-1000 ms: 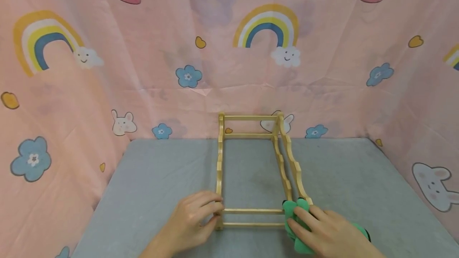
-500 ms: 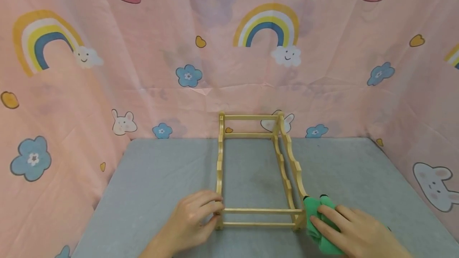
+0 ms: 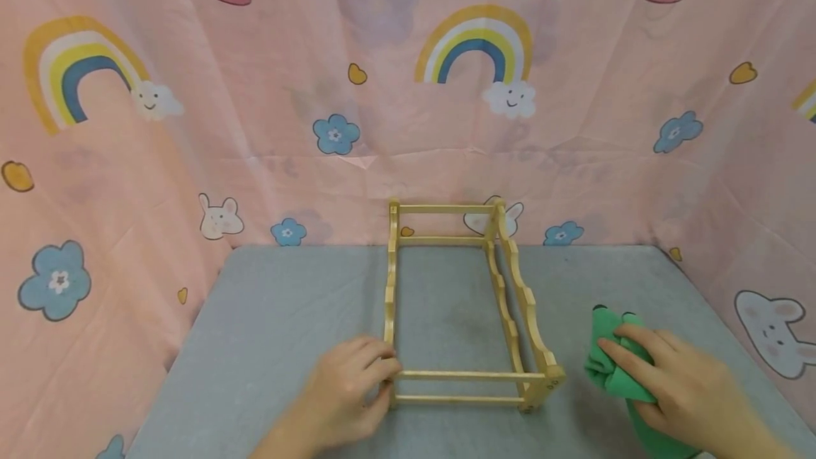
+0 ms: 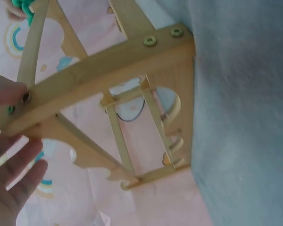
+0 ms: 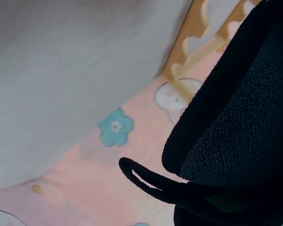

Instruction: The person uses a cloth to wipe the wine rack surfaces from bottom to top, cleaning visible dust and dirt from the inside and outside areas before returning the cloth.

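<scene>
A pale wooden rack (image 3: 468, 376) with wavy-edged side rails stands in the middle of the grey table. My left hand (image 3: 350, 388) holds its near left corner; in the left wrist view the thumb lies on top and the fingers (image 4: 30, 186) are below. To the right of the rack, apart from it, my right hand (image 3: 685, 381) grips a folded green cloth (image 3: 602, 363). Part of the cloth hangs below that hand. In the right wrist view the cloth (image 5: 245, 122) looks dark, with black trim and a hanging loop; the hand itself is hidden there.
The grey tabletop (image 3: 280, 317) spreads on both sides of the rack. A pink curtain (image 3: 274, 76) printed with rainbows, flowers and rabbits hangs behind the table and along its sides. The rack's far end stands close to the back curtain.
My right hand has moved right with the green cloth, off the rack's near right corner, then a little farther back. That corner now shows. The left hand has stayed nearly in place.
</scene>
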`<state>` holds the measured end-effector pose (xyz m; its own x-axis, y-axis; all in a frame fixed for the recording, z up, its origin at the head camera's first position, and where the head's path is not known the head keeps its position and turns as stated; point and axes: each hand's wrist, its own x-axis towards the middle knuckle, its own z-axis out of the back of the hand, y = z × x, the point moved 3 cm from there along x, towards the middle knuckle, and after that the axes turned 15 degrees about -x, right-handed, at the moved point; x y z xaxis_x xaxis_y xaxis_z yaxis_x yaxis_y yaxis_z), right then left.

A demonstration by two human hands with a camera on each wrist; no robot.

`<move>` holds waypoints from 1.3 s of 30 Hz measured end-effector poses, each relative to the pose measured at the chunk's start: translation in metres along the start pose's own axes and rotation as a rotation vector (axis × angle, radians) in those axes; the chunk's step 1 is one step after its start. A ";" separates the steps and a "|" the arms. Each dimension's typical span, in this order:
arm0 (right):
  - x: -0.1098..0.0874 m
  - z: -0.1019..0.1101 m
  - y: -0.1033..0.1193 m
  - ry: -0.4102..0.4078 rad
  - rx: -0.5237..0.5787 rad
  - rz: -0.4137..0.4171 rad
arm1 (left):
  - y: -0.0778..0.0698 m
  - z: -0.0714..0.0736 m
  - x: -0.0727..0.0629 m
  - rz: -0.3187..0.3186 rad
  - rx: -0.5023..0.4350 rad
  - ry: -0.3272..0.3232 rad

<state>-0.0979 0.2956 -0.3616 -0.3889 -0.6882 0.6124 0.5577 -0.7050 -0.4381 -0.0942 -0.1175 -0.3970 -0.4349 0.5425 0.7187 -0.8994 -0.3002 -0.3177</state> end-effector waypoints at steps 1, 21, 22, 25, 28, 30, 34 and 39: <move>0.000 -0.001 -0.003 -0.019 -0.004 -0.012 | -0.001 -0.002 0.001 0.003 0.032 0.006; -0.005 -0.021 -0.028 -0.035 -0.060 -0.122 | -0.041 -0.082 0.065 -0.011 0.195 -0.026; -0.006 -0.022 -0.028 -0.033 -0.057 -0.126 | -0.042 -0.088 0.068 -0.008 0.200 -0.017; -0.006 -0.023 -0.029 -0.035 -0.058 -0.133 | -0.046 -0.106 0.076 0.020 0.197 0.024; -0.006 -0.023 -0.029 -0.028 -0.061 -0.137 | -0.049 -0.122 0.084 0.039 0.220 0.065; -0.006 -0.023 -0.029 -0.017 -0.068 -0.136 | -0.049 -0.133 0.088 0.051 0.250 0.090; -0.006 -0.024 -0.029 -0.017 -0.070 -0.131 | -0.051 -0.152 0.095 0.079 0.324 0.150; -0.009 -0.029 -0.029 -0.030 -0.054 -0.136 | -0.053 -0.170 0.099 0.088 0.440 0.180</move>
<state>-0.1317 0.3172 -0.3732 -0.4359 -0.5811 0.6873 0.4610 -0.8000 -0.3840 -0.0971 0.0850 -0.4140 -0.5444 0.6155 0.5699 -0.7718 -0.6337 -0.0528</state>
